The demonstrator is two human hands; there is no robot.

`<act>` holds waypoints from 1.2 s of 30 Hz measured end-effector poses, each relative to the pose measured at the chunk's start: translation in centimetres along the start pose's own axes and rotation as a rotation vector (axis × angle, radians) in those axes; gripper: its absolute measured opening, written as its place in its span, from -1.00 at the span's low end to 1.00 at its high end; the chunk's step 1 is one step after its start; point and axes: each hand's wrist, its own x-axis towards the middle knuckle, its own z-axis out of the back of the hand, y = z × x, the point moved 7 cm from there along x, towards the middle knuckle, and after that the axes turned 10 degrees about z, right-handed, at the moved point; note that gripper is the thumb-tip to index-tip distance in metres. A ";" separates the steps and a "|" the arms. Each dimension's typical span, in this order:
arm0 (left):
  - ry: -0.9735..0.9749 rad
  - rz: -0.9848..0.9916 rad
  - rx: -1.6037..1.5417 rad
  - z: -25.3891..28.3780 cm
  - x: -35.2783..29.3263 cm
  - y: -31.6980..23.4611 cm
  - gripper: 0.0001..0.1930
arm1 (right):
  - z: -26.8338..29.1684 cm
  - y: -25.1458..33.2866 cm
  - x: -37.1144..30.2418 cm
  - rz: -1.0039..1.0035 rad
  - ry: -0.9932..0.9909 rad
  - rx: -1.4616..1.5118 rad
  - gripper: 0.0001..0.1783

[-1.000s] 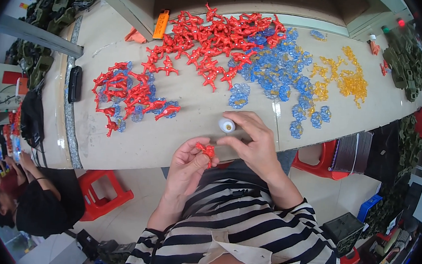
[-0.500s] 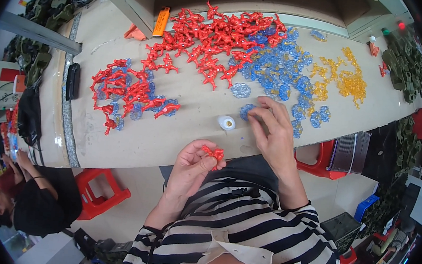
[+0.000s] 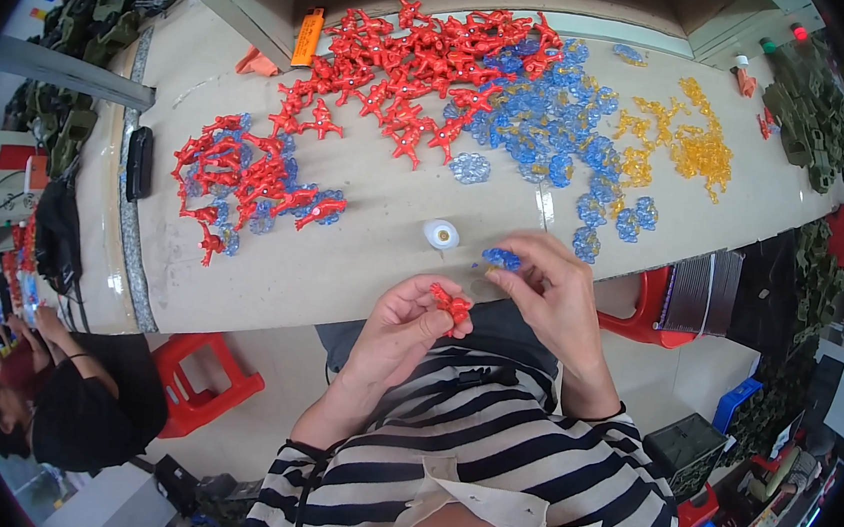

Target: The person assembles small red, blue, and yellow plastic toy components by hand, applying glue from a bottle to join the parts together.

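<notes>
Pinching red figure (image 3: 456,308) w/ L fingers (image 3: 430,322), blue piece (image 3: 501,258) w/ R fingers (image 3: 541,256); white bottle (image 3: 436,233), red pile (image 3: 420,58) beyond.

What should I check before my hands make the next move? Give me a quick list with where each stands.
1. Red figure gripped in the left hand: ok.
2. Blue translucent piece held by the right hand: ok.
3. Red figure and blue translucent piece touching: not ok, there is a gap.
4. White bottle apart from both hands: ok.
5. Covered side of the red figure clean: cannot tell, the left hand hides it.
</notes>
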 end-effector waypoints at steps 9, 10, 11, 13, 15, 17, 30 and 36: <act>0.044 0.002 0.007 0.0 0.1 0.1 -0.76 | -1.4 -1.6 -1.5 -0.059 0.091 0.628 -0.76; 0.032 -0.009 0.015 0.1 0.0 0.1 -0.77 | -1.6 -1.8 -1.5 -0.086 0.100 0.736 -0.78; 0.020 -0.021 0.023 0.2 0.0 0.2 -0.78 | -1.7 -1.8 -1.4 -0.087 0.098 0.738 -0.78; 0.014 -0.092 0.064 0.2 0.0 0.0 -0.79 | -2.3 -2.1 -1.5 -0.180 0.135 0.793 -0.76; 0.008 -0.163 0.103 0.2 -0.1 -0.3 -0.80 | -2.2 -2.3 -1.8 -0.161 0.132 0.830 -0.76; -0.056 -0.322 0.347 -0.1 -0.5 -1.4 -0.82 | -2.4 -2.6 -2.1 -0.144 0.128 0.865 -0.75; -0.087 -0.449 0.601 -1.1 -1.1 -2.7 -0.87 | -3.0 -2.0 -2.4 -0.155 0.187 0.850 -0.76; -0.094 -0.378 0.515 -0.8 -1.0 -2.4 -0.86 | -3.0 -1.3 -2.8 -0.059 0.152 0.749 -0.75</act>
